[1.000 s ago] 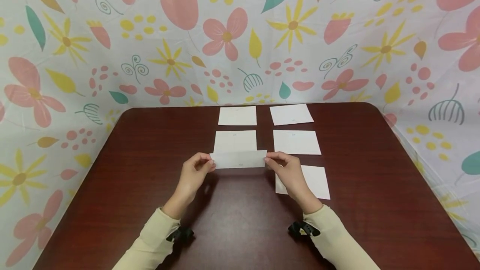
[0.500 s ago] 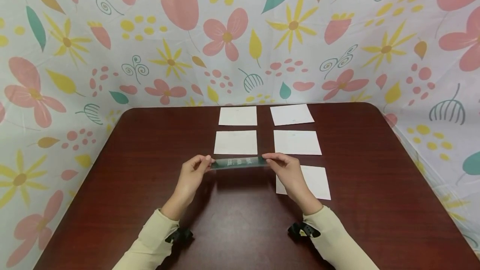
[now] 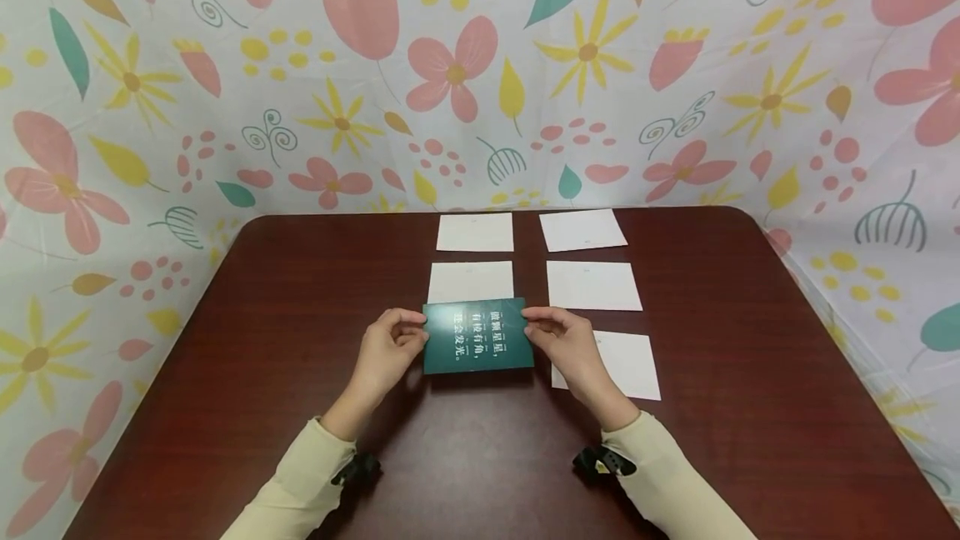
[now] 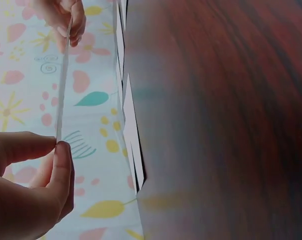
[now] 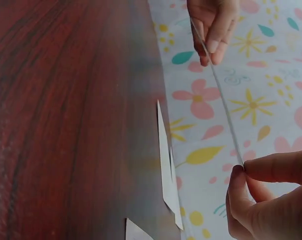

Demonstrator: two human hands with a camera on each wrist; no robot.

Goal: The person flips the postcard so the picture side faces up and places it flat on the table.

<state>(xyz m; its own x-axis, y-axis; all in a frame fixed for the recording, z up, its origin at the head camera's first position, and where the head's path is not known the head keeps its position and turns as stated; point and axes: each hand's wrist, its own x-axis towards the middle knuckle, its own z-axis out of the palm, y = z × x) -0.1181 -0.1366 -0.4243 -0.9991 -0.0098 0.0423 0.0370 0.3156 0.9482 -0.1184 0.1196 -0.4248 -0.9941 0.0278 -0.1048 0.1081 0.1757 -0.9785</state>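
Observation:
A dark green card [image 3: 478, 337] with white printed characters, turned sideways, is held between both hands above the table. My left hand [image 3: 391, 350] pinches its left edge between thumb and fingers. On the opposite edge, my right hand [image 3: 567, 348] does the same. Both wrist views show the card nearly edge-on, as a thin line [image 4: 63, 90] in the left one, with thumb and fingertips meeting at its end. Behind it, a white card [image 3: 471, 280] on the table is partly covered by the green one. Under the right hand lies another white card [image 3: 630, 365], partly hidden.
More white cards lie face-down on the dark wooden table [image 3: 225, 373]: one at back left [image 3: 476, 232], a slightly turned card [image 3: 583, 229] at back right, and a card [image 3: 594, 285] in front of that. A floral cloth [image 3: 450, 73] hangs behind the table.
The card has been turned over: its white side showed first, then it tilted nearly edge-on, and now the green printed face is up. Both hands keep their hold in about the same place.

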